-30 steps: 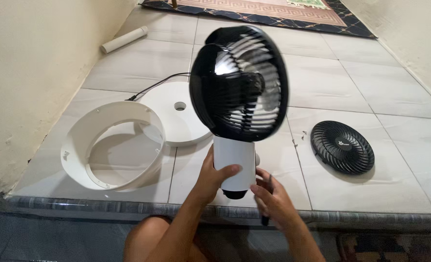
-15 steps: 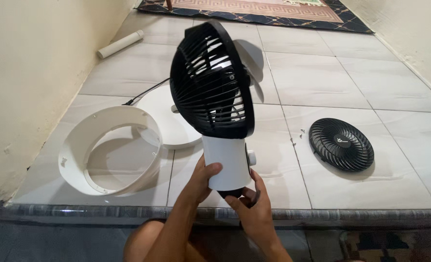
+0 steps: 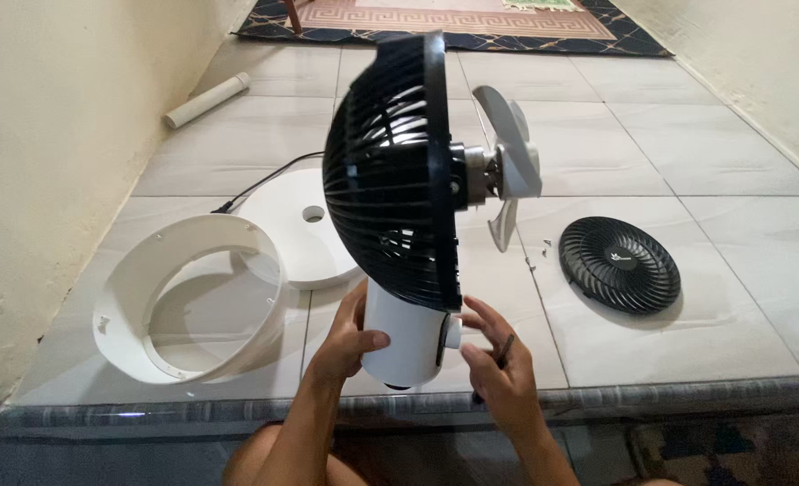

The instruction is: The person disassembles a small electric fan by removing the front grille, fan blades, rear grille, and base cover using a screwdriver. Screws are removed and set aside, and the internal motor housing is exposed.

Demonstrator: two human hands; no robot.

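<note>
Head view: the fan (image 3: 417, 207) is held upright above the tiled floor (image 3: 597, 144), seen side-on, black rear grille to the left, pale blades (image 3: 507, 162) to the right. Left hand (image 3: 345, 337) grasps the fan's white stem from the left. Right hand (image 3: 498, 369) sits just beside the stem, fingers touching near the white knob (image 3: 452, 333), a thin dark tool (image 3: 498, 355) clenched in that grip. On the floor: white ring (image 3: 192, 297), white round base (image 3: 300, 225), black front grille (image 3: 620, 264), a few small screws (image 3: 539, 252).
</note>
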